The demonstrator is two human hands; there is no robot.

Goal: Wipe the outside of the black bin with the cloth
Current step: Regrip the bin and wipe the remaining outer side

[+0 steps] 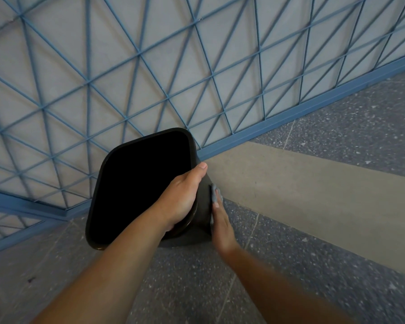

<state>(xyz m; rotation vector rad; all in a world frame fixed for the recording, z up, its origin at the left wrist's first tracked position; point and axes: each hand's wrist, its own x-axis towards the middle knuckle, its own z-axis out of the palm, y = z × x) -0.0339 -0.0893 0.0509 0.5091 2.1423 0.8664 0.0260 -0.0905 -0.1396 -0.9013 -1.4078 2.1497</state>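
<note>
Black bin (136, 188), smooth plastic with rounded square rim, standing on speckled floor (337, 141) beside blue grille (150, 66), left hand (182, 197) gripping its rim, right hand (221, 224) with straight fingers apparently pressing grey cloth (214, 195) against its outer side

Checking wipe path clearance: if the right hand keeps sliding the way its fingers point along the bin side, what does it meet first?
The right hand presses the cloth flat on the black bin, fingers pointing toward the blue railing. Going straight on, it likely meets the railing's bottom bar first; depth is unclear.

Bin (136, 183) on floor (313, 230), before railing (150, 66)
</note>
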